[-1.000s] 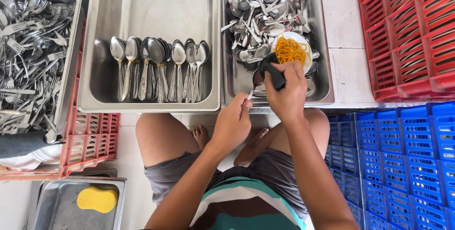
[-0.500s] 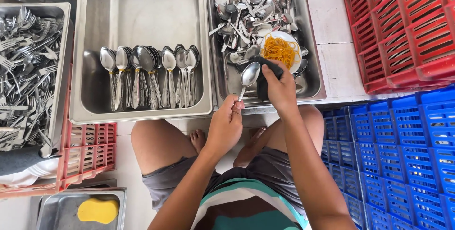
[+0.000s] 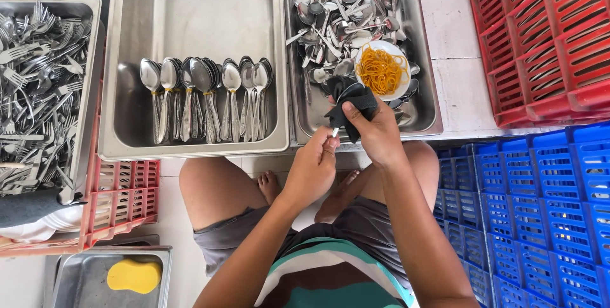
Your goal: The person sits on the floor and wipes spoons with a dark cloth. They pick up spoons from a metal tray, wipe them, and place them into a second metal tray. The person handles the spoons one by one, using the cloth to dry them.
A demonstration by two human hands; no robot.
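The right hand [image 3: 375,131] is clenched around a black cloth [image 3: 348,106], which wraps the bowl of a spoon [image 3: 335,132] — only the handle end shows. The left hand [image 3: 312,167] pinches that handle between thumb and fingertips. Both hover at the near edge of the steel tray [image 3: 424,92] of loose cutlery, just beside a white bowl of rubber bands [image 3: 381,70].

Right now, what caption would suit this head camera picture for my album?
Seated person's right hand wraps a dark cloth around a spoon whose handle the left hand pinches, above steel trays of cutlery.
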